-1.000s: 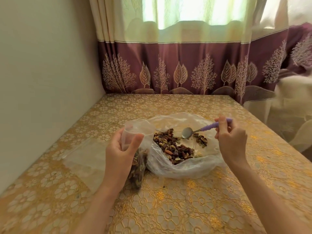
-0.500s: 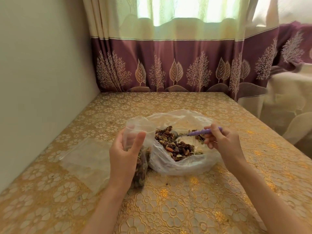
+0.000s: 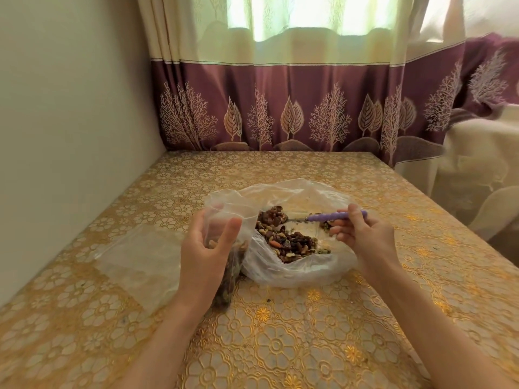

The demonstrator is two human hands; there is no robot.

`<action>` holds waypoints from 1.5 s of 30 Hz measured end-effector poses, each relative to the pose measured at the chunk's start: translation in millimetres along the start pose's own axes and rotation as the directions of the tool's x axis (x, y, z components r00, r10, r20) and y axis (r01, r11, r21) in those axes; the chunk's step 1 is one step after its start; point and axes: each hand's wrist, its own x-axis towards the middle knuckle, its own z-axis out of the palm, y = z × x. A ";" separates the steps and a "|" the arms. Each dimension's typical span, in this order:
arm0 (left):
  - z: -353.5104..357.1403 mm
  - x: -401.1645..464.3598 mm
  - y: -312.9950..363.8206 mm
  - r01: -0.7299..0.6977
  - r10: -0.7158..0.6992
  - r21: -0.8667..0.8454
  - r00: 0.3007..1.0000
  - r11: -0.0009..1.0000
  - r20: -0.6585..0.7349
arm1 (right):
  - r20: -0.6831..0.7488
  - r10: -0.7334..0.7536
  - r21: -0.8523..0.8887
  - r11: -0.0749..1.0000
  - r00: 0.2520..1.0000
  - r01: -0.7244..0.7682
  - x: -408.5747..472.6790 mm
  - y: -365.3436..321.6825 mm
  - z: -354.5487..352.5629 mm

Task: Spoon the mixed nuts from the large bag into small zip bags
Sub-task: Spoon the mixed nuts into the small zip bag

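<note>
A: Two hands are seen over the desk [image 3: 280,346], which is covered in a gold floral cloth. What is held by each?

B: By the left hand [image 3: 206,254] a small zip bag [image 3: 224,217] is held upright, its mouth kept open. The grip is pinched on the bag's upper wall, thumb on the near side and fingers seen through the plastic on the far side. Nuts are seen in its lower part, below the hand.

A: And the right?

B: The purple handle of a spoon [image 3: 331,217] is pinched by the right hand [image 3: 362,237], fingers curled around it. The spoon is laid nearly level, its bowl pointed toward 9 o'clock and buried in the mixed nuts [image 3: 283,238].

A: Where are those nuts placed?

B: They are heaped inside the large bag [image 3: 292,272], a clear plastic bag lying open at the centre of the desk. The small zip bag is pressed against its rim at 9 o'clock.

A: Is anything else noted on the desk?

B: An empty flat clear bag [image 3: 140,256] is laid at 9 o'clock of the left hand, flat on the cloth. At 12 o'clock a curtain [image 3: 280,108] with a purple band of trees and leaves is hung behind the desk, and a plain wall [image 3: 70,108] is met along the 9 o'clock edge.
</note>
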 end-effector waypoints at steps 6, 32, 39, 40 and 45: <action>0.6 -0.2 -1.4 -0.014 0.014 0.053 1.000 0.999 -0.003 | -0.024 0.050 0.075 0.996 0.998 -0.048 -1.5 -5.9 -0.3; -1.9 -0.9 3.4 0.086 -0.086 0.002 0.996 0.996 0.010 | 0.333 -0.299 0.162 0.952 0.894 0.258 -39.4 -61.1 35.2; -0.8 1.9 -1.3 0.060 -0.060 0.006 0.998 0.998 -0.013 | 0.183 -0.238 0.233 0.953 0.954 0.193 -22.4 -50.1 27.3; -0.7 2.2 -1.6 0.056 -0.056 0.006 0.998 0.998 -0.018 | 0.125 -0.219 0.235 0.954 0.968 0.186 -19.5 -47.2 25.2; -1.0 2.3 -2.0 0.039 -0.039 0.009 0.999 0.999 -0.008 | -0.199 -0.206 0.076 0.971 0.958 0.225 -10.8 -29.7 13.1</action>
